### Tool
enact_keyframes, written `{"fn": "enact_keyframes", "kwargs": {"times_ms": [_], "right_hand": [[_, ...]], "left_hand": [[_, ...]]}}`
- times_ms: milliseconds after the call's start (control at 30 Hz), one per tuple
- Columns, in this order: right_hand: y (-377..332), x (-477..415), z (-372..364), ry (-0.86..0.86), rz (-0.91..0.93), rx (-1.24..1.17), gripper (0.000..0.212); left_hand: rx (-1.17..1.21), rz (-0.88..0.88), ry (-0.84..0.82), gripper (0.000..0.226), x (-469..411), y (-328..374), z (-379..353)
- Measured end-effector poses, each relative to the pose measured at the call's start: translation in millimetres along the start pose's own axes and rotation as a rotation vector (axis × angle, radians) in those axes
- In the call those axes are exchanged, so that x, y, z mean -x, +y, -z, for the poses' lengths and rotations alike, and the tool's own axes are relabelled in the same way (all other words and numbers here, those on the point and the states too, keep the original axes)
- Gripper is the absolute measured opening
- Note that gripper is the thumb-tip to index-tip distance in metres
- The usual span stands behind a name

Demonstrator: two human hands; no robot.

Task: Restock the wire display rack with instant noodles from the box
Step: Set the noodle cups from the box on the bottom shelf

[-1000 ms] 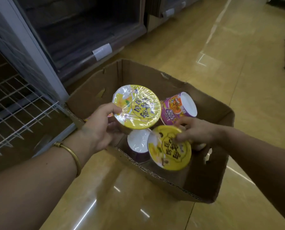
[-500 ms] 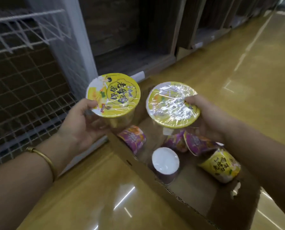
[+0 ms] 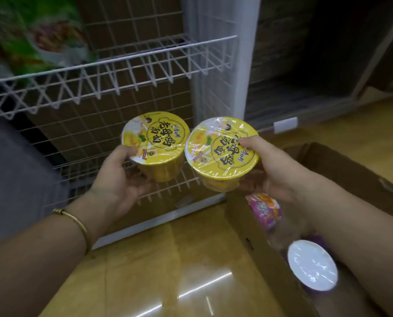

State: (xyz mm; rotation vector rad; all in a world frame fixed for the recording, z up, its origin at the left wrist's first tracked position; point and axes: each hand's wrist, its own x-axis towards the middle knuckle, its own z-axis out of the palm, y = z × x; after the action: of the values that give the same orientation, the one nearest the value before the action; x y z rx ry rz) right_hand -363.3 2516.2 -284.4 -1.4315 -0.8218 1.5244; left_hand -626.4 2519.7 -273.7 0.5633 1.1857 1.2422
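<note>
My left hand [image 3: 117, 179] grips a yellow instant noodle bowl [image 3: 161, 143] from below, thumb on its lid rim. My right hand [image 3: 280, 170] holds a second yellow noodle bowl [image 3: 218, 154], thumb pressed on the shrink-wrapped lid. Both bowls hang side by side, almost touching, in front of the white wire display rack [image 3: 131, 65], between its upper shelf and its low shelf [image 3: 168, 186]. The cardboard box [image 3: 255, 239] sits on the floor at lower right; purple noodle cups [image 3: 265, 209] lie in it, one showing a white base [image 3: 312, 265].
Blurred green packets [image 3: 42, 35] stand on the upper wire shelf at the left. A white rack post [image 3: 223, 65] rises behind the bowls. Dark wooden shelving [image 3: 317, 65] fills the right background. The glossy yellow floor [image 3: 168, 271] stretches below.
Both hands have lifted the two yellow bowls out of the box and carried them left and up toward the wire rack. My view has swung up onto the rack's shelves.
</note>
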Motion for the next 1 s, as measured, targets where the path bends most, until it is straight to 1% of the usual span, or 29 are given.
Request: {"fn": "enact_keyframes", "kwargs": {"times_ms": [67,100,200,300,500,567,700,800,900,1000], "right_hand": [[2,-9,-16,-0.031,-0.026,-0.009,0.026],[2,-12,-22,-0.044,-0.039,-0.018,0.026],[2,-18,-37,-0.071,-0.08,-0.044,0.028],[1,-19,-45,-0.078,-0.119,-0.089,0.032],[2,-26,-55,-0.052,-0.128,-0.151,0.028],[5,-32,-58,-0.048,-0.112,-0.14,0.032],[14,-48,-64,-0.03,-0.091,-0.111,0.046],[16,-61,-72,-0.009,-0.084,-0.085,0.047],[16,-74,-81,0.005,-0.091,-0.056,0.044],[18,-91,-92,0.031,-0.091,-0.035,0.056]], "left_hand": [[0.005,-0.013,0.05,0.027,2,7,7],[0.005,-0.016,0.076,0.026,3,9,9],[-0.025,-0.019,0.149,0.024,10,19,13],[-0.028,-0.01,0.17,0.021,8,26,15],[-0.006,0.002,0.135,0.019,-24,26,24],[0.002,0.008,0.122,0.018,-39,22,29],[0.0,0.021,0.09,0.022,-70,15,39],[-0.005,0.048,0.071,0.027,-94,10,45],[0.001,0.068,0.061,0.017,-120,4,48],[0.007,0.093,0.067,0.014,-143,-2,48]]}}
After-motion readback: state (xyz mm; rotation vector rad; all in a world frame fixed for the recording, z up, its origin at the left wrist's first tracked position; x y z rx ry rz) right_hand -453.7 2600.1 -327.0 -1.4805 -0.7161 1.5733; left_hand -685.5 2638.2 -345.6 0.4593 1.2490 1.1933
